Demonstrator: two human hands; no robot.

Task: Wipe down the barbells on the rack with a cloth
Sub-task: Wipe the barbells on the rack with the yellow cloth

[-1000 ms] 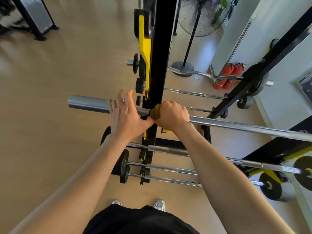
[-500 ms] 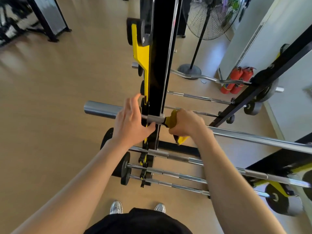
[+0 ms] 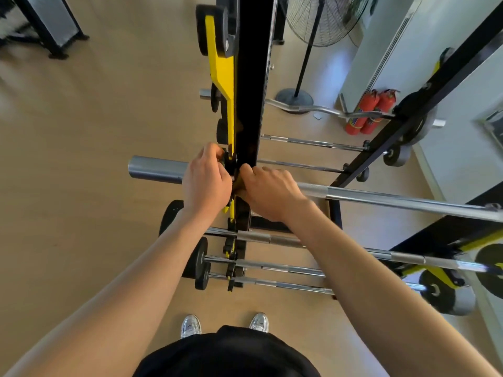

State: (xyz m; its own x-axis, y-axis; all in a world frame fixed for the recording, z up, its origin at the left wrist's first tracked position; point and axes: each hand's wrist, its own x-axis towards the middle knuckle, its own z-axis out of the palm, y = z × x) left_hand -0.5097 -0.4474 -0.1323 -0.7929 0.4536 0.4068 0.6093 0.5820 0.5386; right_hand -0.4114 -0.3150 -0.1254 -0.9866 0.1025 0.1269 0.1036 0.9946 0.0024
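Observation:
A long steel barbell (image 3: 394,200) lies across the black and yellow rack (image 3: 249,110) at chest height, its thick grey sleeve (image 3: 156,170) sticking out to the left. My left hand (image 3: 206,180) grips the bar at the sleeve's inner end, beside the rack post. My right hand (image 3: 268,190) is curled round the bar just right of the post, holding a yellow cloth (image 3: 237,183) against it. Only a small fold of the cloth shows between my hands.
Several more barbells (image 3: 272,268) lie on lower rack pegs, some with small black plates (image 3: 200,263). A curl bar (image 3: 313,108) and thinner bars rest higher up. A standing fan (image 3: 321,20), two red extinguishers (image 3: 370,112) and a mirrored wall stand to the right. Wooden floor spreads left.
My right hand has slid left along the bar with the cloth, up against the post and my left hand. My left fingers, raised before, now curl round the bar.

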